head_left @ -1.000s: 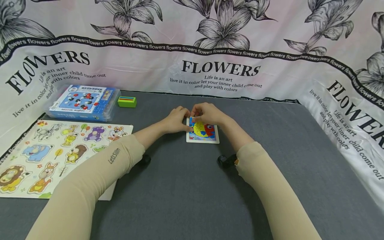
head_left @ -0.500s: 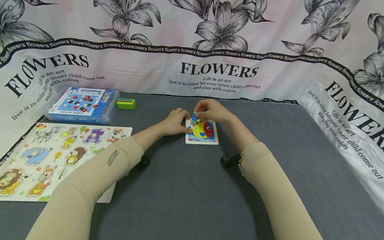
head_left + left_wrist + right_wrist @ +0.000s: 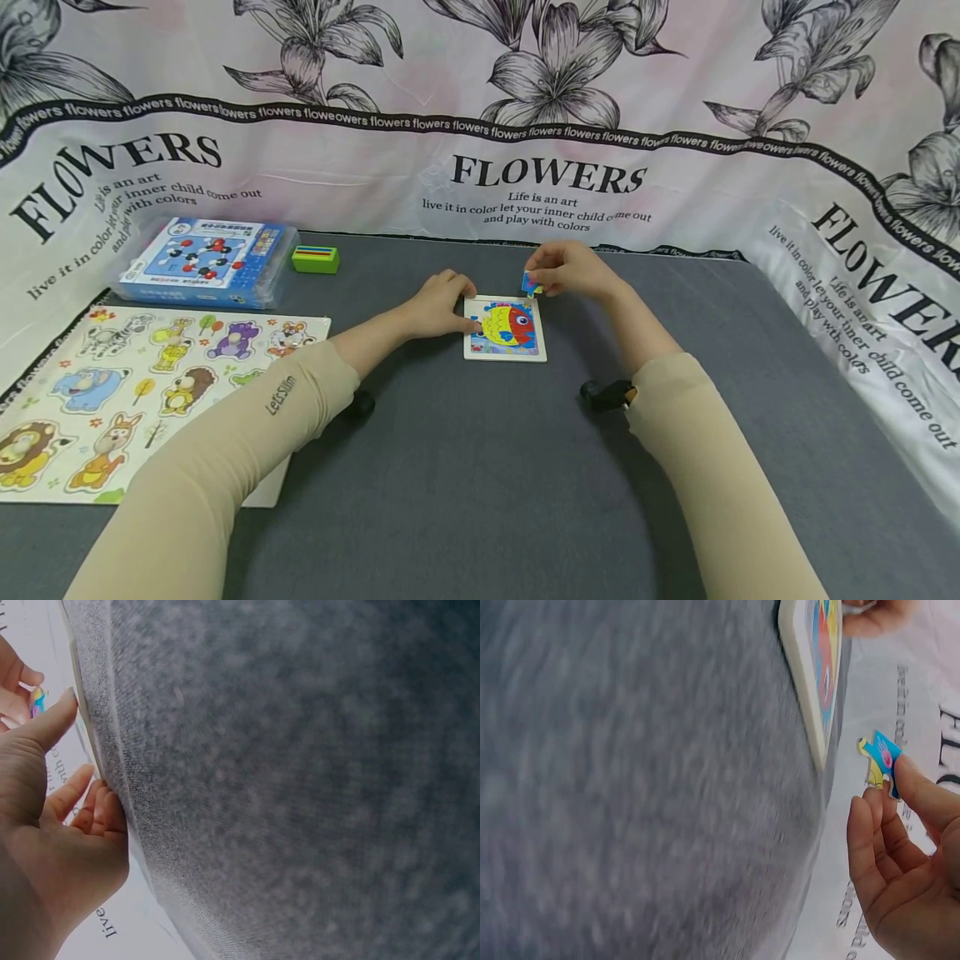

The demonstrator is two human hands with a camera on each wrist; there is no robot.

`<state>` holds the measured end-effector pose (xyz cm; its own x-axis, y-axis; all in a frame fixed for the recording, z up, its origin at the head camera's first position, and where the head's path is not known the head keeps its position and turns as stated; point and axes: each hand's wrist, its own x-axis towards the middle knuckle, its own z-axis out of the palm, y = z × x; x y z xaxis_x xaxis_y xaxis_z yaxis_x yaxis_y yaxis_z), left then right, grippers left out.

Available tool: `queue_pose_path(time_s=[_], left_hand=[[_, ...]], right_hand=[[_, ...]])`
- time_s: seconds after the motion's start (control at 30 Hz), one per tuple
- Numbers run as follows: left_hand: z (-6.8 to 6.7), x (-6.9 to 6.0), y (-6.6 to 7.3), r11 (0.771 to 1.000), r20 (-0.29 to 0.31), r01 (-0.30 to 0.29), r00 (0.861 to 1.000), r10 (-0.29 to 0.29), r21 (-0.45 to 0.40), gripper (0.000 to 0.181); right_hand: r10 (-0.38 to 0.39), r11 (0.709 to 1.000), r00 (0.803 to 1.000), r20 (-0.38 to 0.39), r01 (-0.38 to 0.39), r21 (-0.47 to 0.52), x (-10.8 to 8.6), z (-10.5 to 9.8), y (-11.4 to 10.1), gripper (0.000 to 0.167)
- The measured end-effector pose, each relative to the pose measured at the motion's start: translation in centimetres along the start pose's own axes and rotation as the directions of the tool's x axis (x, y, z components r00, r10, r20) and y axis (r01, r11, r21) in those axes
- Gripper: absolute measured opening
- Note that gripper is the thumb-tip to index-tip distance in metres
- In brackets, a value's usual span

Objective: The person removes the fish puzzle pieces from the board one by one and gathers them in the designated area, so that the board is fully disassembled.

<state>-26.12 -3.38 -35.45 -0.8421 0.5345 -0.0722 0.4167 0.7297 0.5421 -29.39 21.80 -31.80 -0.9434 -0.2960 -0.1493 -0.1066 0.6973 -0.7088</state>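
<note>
A small square jigsaw puzzle (image 3: 512, 327) with a pale frame lies on the table, showing a yellow and red fish on blue. My left hand (image 3: 441, 305) holds its left side, thumb over the edge and fingers by the upper left corner. Just beyond the upper right corner, my right hand (image 3: 573, 268) pinches a puzzle piece (image 3: 529, 284) above the table. In the right wrist view the puzzle piece (image 3: 882, 759) is blue and yellow with a pink patch, held between thumb and fingers. The left wrist view shows the left hand (image 3: 64, 840) at the puzzle's pale edge.
A large animal puzzle board (image 3: 150, 417) lies at the left, partly under the left sleeve. Behind it are a blue plastic box (image 3: 202, 262) and a small green block (image 3: 316, 260) with coloured strips on top. A flower-printed cloth (image 3: 551, 183) hangs at the back.
My right hand has lifted a piece from the puzzle's upper left and carried it rightward, past the upper right corner. The left hand has stayed on the puzzle.
</note>
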Motion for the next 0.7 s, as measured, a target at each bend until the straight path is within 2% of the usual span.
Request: queue_pose_path(time_s=[0.43,0.7], left_hand=[[0.0,0.0,0.0,1.000,-0.006,-0.001,1.000,0.001,0.004,0.062],[0.0,0.0,0.1,1.000,-0.008,0.007,1.000,-0.007,-0.002,0.062]], right_hand=[[0.078,0.997,0.996,-0.033,-0.078,0.013,-0.8,-2.4,2.5,0.029],[0.116,0.993,0.993,-0.021,-0.115,0.013,-1.4,-3.5,3.3,0.031]])
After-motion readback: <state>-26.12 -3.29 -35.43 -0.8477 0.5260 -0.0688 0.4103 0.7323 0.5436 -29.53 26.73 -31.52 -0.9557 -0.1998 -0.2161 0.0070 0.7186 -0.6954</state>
